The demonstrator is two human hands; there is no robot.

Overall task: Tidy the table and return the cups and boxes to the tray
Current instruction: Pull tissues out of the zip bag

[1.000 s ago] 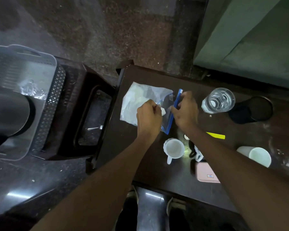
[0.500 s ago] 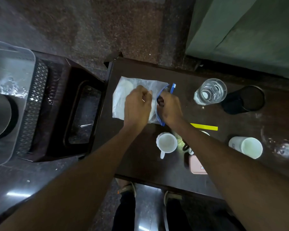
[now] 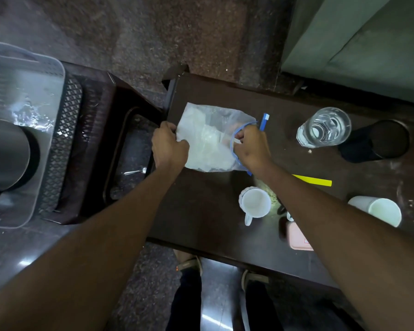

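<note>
Now both hands grip a clear zip bag (image 3: 207, 142) on the desk (image 3: 201, 211): left hand (image 3: 169, 145) fingers closed on its 9 o'clock edge, right hand (image 3: 250, 146) pinching the blue-rimmed mouth; a white cup (image 3: 255, 204) sits toward 6 o'clock.

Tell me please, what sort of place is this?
Probably a home living area: a low dark wooden table with a white mug and a drinking glass, a polished stone floor, and green upholstery beside it.

Zip-top plastic bag (image 3: 208, 142), blue-edged mouth, near counter's (image 3: 201, 211) far left corner. Yellow strip (image 3: 313, 180), mid-counter. Dark brown plastic stool (image 3: 98, 130) beside counter's left edge. Green sofa (image 3: 359, 44) beyond far edge.
</note>
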